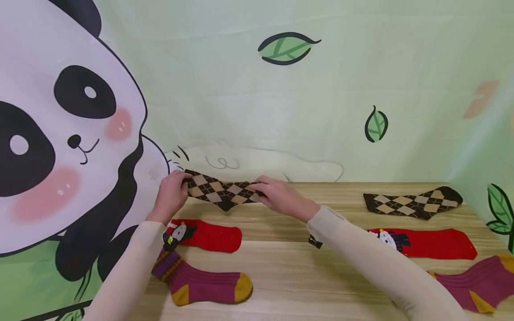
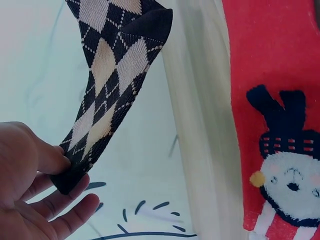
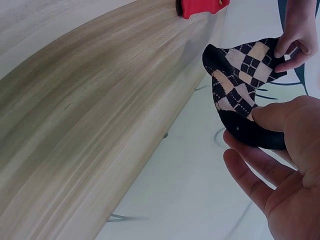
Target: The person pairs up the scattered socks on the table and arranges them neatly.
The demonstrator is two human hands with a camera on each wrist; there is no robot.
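Sock point(image 1: 225, 192): raised above the far edge of the table point(image 1: 281, 276)
Left hand point(image 1: 172, 195): pinches the cuff point(image 2: 71, 179)
Right hand point(image 1: 279, 196): pinches the toe point(image 3: 242, 129)
Handling: probably light, soft, stretchy; little slip, not fragile
Hold points: cuff and toe, judged suitable

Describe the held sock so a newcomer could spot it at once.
Find the large panda at the head view's left. Just right of it, the left hand and right hand hold a dark sock with tan diamonds. Its lookalike lies on the table; only this one is held.
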